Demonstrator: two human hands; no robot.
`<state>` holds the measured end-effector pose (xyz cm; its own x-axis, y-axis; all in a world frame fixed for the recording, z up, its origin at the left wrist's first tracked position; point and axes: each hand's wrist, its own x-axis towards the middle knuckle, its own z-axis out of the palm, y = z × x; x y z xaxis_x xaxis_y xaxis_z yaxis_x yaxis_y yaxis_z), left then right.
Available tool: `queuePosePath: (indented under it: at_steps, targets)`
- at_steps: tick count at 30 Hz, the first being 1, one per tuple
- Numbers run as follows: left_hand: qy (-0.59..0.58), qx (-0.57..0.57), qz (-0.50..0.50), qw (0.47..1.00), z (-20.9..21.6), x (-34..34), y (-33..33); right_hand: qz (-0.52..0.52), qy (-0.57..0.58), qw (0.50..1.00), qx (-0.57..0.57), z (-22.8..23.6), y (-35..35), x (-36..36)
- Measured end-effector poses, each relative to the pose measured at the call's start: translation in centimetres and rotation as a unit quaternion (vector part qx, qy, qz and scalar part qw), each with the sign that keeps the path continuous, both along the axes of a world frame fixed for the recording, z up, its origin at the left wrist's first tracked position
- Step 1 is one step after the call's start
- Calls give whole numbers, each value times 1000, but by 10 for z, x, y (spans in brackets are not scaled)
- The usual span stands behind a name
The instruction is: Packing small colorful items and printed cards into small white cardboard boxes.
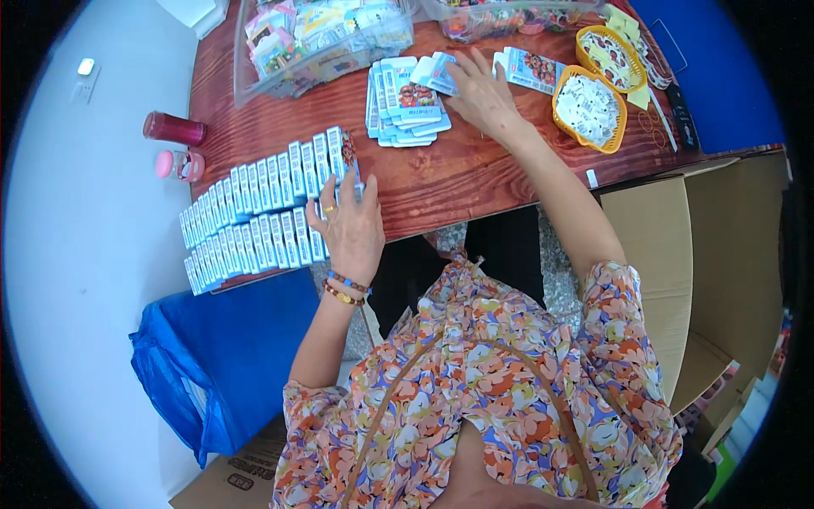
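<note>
Standing cartons: far row (pixel 259 185) and near row (pixel 254 246) of small blue-and-white cartons, on edge and packed side by side along the left part of the desk (pixel 441 182). Judged the completed portion; both rows look regular, without obvious gaps.

Flat cartons: a pile (pixel 417 93) of the same kind lies right of the rows, stacked unevenly, with pictured faces up where visible. Judged outstanding, as none of it stands in a row. Exact count cannot be made.

Carton at right hand: one blue-and-white carton (pixel 437 75) lies beneath the fingers, at the upper right of the pile.

Separate cartons: a pictured carton (pixel 534 69) lies just right of the right hand, apart from the pile, also outside the rows.

Left hand: the left hand (pixel 350 233) is at the right-hand end of the rows, fingers spread; whether it grips a carton or only touches it cannot be told.

Right hand: the right hand (pixel 483 92) is palm down, fingers extended and not clenched; grip on the carton beneath cannot be confirmed.

Extent: more cartons appear standing than flat, so the arranging looks well advanced but incomplete. Carton contents are not visible; filling cannot be verified.
</note>
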<state>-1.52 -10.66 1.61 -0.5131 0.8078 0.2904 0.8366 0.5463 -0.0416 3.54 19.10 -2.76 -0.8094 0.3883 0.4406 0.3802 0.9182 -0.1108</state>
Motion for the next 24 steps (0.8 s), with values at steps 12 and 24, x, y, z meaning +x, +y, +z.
queuePosePath:
  at_steps: [12,24]
  targets:
    - [-101,140,-42,984,28,18,21,-38,-25,994,-102,13,-6,39]
    - [-633,359,-100,679,-20,13,79,51,160,938,-302,48,-63,110]
